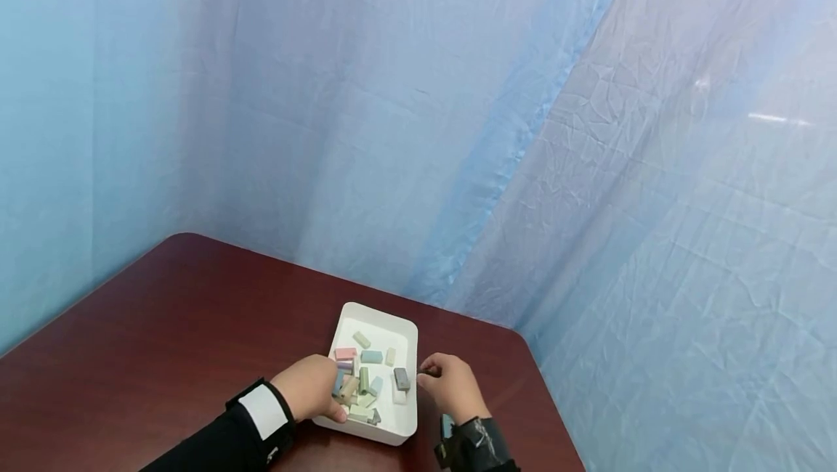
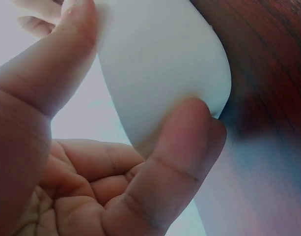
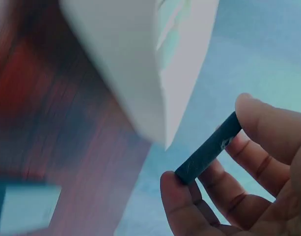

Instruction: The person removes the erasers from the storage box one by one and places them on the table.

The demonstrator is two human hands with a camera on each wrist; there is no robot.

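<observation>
A white tray (image 1: 375, 322) stands on the table with several small pastel blocks in it, among them a pink block (image 1: 345, 354), a light blue block (image 1: 371, 357) and a grey block (image 1: 401, 378). My left hand (image 1: 310, 388) grips the tray's left wall. In the left wrist view, the fingertips touch the tray's outer side (image 2: 160, 64). Just outside the right wall, my right hand (image 1: 455, 387) pinches a dark rectangular block (image 3: 209, 147) lengthwise between thumb and finger. That block is apart from the tray in the right wrist view.
The dark red-brown table (image 1: 196, 334) extends to the left and behind the tray. Its right edge lies a short way beyond my right hand. Pale blue cloth (image 1: 366, 131) hangs behind and to both sides of the table.
</observation>
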